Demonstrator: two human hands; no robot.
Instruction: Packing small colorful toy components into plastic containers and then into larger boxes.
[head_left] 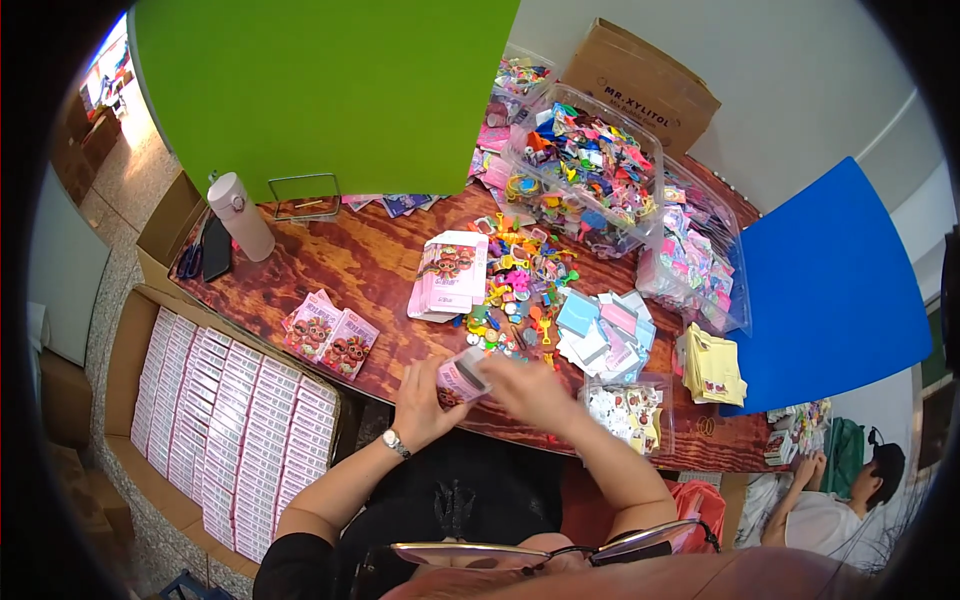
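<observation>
Over there, the left hand's (422,408) grip pinches a small pink printed cardboard box (458,382) above the near edge of the red-brown wood-grained worktop (345,255). The right hand (530,388) blurs beside the box; I can't tell whether its grip is spread or closed. Squeezing too hard could crumple the card; a slack hold could drop it. A careless right elbow might jog the clear plastic tray (671,412) nearby.

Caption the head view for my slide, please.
Left hand grips a pink box, right hand close beside it, colourful trinkets heaped on the table.
</observation>
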